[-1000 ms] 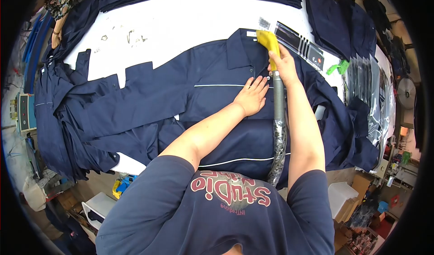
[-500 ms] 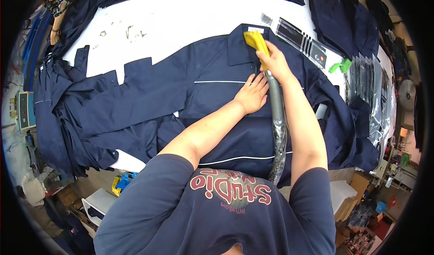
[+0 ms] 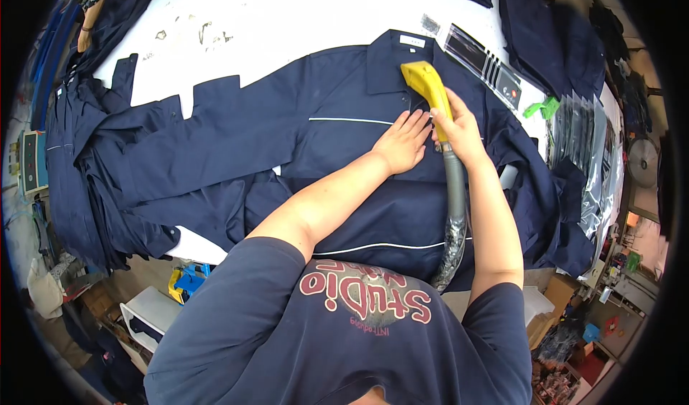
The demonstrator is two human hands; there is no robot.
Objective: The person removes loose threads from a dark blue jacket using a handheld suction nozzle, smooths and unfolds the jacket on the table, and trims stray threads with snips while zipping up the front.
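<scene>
A navy jacket with white piping lies spread out, its collar at the far end and a white label inside the neck. My left hand rests flat on the jacket front beside the button placket, fingers stretched out and holding nothing. In my right hand is a yellow vacuum nozzle, its head over the chest just below the collar. I cannot tell whether the nozzle touches the cloth. A grey hose runs from the nozzle towards my body, its lower part wrapped in clear plastic.
The white table carries more navy garments on the left and a folded pile at the far right. Plastic-wrapped packs and a green scrap lie at right. Another person's arm shows at far left.
My right hand has drawn the nozzle towards me and slightly to the right, down from the collar. My left hand stays on the jacket, almost in place.
</scene>
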